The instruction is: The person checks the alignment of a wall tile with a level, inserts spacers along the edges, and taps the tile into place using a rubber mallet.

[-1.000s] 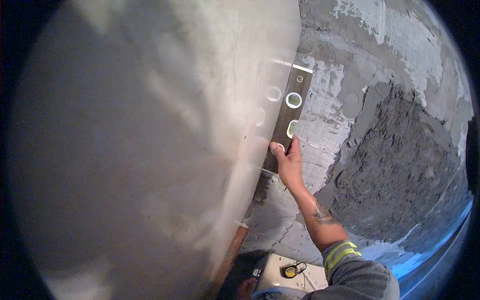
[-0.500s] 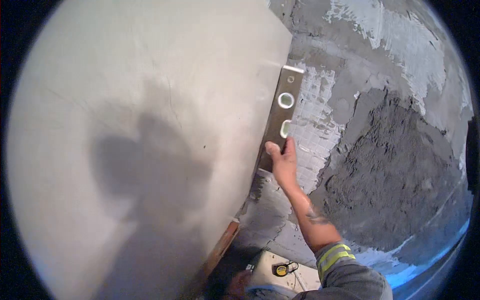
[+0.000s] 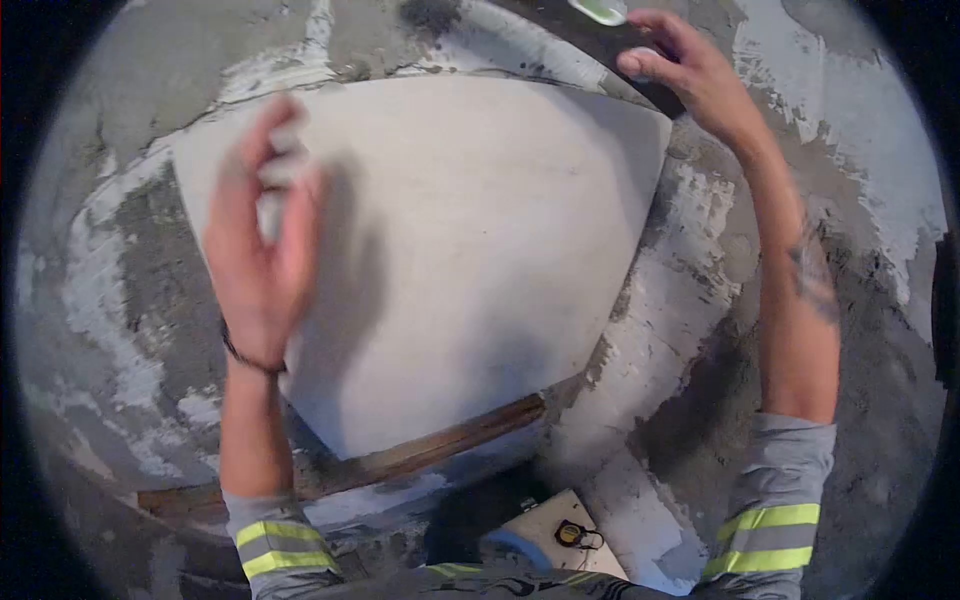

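My right hand (image 3: 690, 80) grips a dark spirit level (image 3: 585, 38) with a green vial in a pale frame, at the top of the view. The level slants along the upper right edge of a large pale tile (image 3: 470, 250) set against the rough grey wall. Part of the level lies beyond the top of the picture. My left hand (image 3: 260, 230), blurred by motion, is raised in front of the tile's left side. Its thumb and fingers are apart and curved, with nothing clearly held.
A wooden strip (image 3: 440, 440) runs under the tile's lower edge. Below it, a yellow and black tape measure (image 3: 568, 533) lies on a pale surface (image 3: 535, 525) with a blue edge. Grey mortar and whitish ridged adhesive (image 3: 650, 310) cover the wall around the tile.
The level has moved from upright along the tile's right edge to slanting along its top. My left hand has come up into view, and the camera now shows the whole tile.
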A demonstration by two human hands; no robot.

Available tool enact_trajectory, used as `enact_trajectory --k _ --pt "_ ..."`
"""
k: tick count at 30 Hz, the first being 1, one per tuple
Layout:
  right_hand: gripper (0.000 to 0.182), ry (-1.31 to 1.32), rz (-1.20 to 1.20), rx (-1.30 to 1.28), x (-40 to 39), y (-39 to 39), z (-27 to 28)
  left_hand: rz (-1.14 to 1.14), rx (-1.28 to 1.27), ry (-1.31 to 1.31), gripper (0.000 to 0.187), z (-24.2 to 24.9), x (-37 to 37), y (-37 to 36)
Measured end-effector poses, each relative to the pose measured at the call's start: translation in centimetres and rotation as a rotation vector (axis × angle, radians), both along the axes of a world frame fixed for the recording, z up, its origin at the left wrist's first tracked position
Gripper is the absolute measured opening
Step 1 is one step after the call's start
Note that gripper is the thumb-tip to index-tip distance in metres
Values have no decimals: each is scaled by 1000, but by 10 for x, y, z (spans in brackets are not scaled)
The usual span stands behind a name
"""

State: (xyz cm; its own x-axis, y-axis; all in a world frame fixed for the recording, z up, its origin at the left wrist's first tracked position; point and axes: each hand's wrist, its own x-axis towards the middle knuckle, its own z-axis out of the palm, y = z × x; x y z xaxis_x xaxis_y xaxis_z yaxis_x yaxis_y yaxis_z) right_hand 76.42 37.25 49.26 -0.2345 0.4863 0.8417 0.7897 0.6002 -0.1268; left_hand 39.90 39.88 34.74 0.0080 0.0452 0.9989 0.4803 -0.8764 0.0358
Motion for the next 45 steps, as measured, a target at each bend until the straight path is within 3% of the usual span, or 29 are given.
enact_trajectory --k 1,3,5,7,8,15,22,25,27,31,45 --pt "55 11 26 11 -12 -5 8 84 95 -48 43 26 -6 5" --pt "46 -52 -15 -201 -40 -14 18 239 152 -12 43 58 -16 18" --pt "40 -20 30 -273 -40 4 27 389 219 11 44 70 -21 19" --pt "53 -125 181 -319 -36 29 31 317 -7 48 41 74 -16 16" --pt "50 -154 181 -273 -34 35 30 191 -73 -10 35 73 -11 13" --pt "46 -155 150 -282 -10 48 32 45 -115 -13 27 75 4 32" --pt "34 -31 247 -243 16 70 14 251 -216 73 30 77 33 17" --pt "33 15 271 -322 17 70 8 248 -257 29 34 79 38 23" --pt "30 -55 225 -111 15 73 5 246 -266 13 36 80 41 21" --pt "31 -88 199 -52 15 74 0 251 -243 82 41 84 39 25" --pt "33 -50 174 -21 18 78 -9 294 -207 172 38 88 37 28"
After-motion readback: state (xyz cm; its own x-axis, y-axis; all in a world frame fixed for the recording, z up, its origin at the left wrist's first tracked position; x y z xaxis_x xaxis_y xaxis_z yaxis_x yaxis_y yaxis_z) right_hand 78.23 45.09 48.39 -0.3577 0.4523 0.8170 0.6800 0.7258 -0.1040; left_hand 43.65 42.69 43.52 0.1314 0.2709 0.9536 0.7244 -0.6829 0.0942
